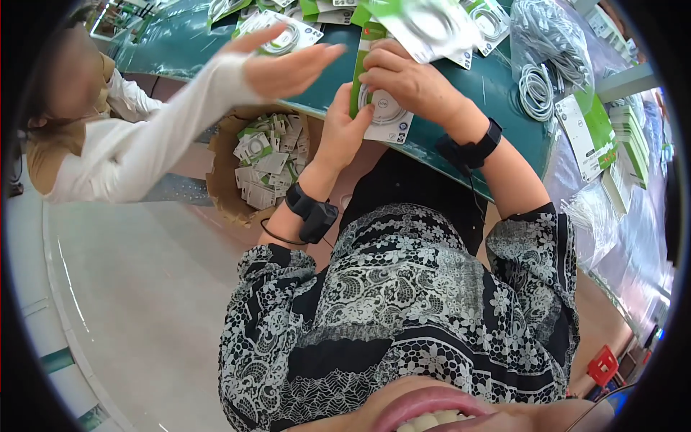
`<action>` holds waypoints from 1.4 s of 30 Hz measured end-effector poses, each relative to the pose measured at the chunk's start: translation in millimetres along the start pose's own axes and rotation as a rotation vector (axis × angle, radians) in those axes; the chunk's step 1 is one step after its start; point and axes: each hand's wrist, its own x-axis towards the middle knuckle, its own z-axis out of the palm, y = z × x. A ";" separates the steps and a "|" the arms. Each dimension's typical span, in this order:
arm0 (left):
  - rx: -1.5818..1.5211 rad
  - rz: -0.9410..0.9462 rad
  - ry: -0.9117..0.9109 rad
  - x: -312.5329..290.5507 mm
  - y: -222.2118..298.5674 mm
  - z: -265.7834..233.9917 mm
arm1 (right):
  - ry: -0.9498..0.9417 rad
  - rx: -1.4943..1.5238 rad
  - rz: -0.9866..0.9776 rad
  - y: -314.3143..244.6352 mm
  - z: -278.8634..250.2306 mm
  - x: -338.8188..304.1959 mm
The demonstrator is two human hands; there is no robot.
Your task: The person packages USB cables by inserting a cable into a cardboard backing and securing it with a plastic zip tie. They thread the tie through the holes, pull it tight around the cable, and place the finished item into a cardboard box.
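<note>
My left hand [341, 131] grips the lower left edge of a green and white cable card [389, 119], its thumb across the front. A coiled white cable lies on that card. Bent over the card's upper part, the fingers of my right hand [416, 85] are closed at the cable, and their tips are partly hidden. Just beyond my right hand, a second cable card [432, 30] shows smeared by motion. The card in my hands is tilted over the table's near edge.
A co-worker's open hand [291, 70] reaches in from the left. Below that arm, a cardboard box [224, 169] holds many cable cards. Bundled grey-white cables [551, 47] lie at the right of the green table [180, 45], near stacked cards [630, 144] and clear plastic [597, 223].
</note>
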 end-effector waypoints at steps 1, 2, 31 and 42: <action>0.013 0.005 -0.014 0.2 -0.9 1.7 | 0.004 -0.013 0.009 2.7 1.0 -3.8; 0.025 0.011 -0.030 0.7 -1.8 3.7 | 0.051 -0.019 0.005 5.1 5.5 -7.1; 1.233 0.669 0.492 120.6 -6.4 -37.3 | 0.140 -0.393 0.948 14.5 -45.3 -123.2; -0.722 -0.491 -0.533 57.9 32.0 32.2 | 0.228 -0.319 0.434 -33.2 -66.5 -109.4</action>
